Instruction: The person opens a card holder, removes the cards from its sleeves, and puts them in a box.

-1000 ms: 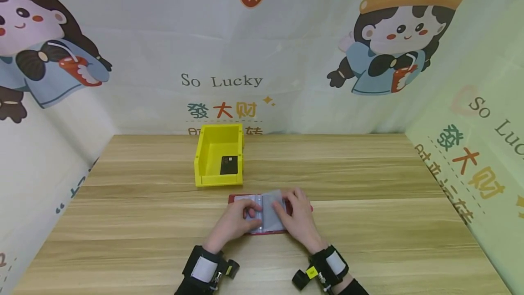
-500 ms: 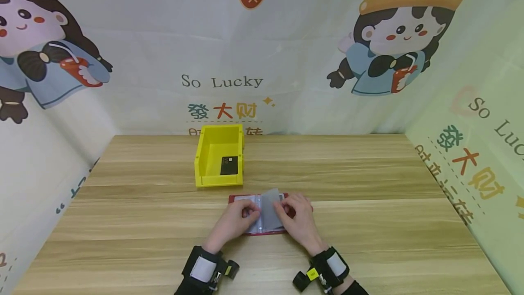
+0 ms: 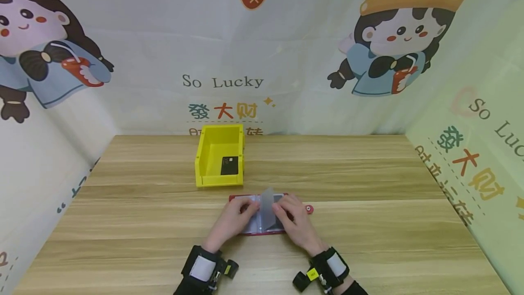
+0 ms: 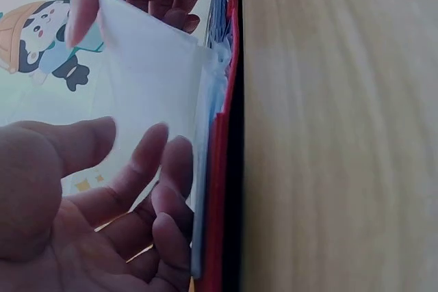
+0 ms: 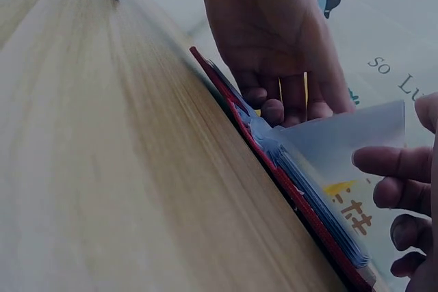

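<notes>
I see wide room over the surface point(image 3: 376, 172) left of the left grip point(image 3: 231, 219) and right of the right grip point(image 3: 296, 221), past a small red disc point(image 3: 309, 209). Between them an upturned translucent page point(image 3: 268, 212) of the red booklet point(image 3: 253, 226) bars the way; beyond, a narrow gap separates booklet and yellow bin point(image 3: 219, 180).

Soft, even light brightens the head view, laying a pale sheen on the near desk point(image 3: 262, 263); the backdrop point(image 3: 299, 44) looks greenish at right. Both wrist views look hazier, the fingers point(image 5: 393, 162) shaded against pale brightness, the wood grain blurred.
</notes>
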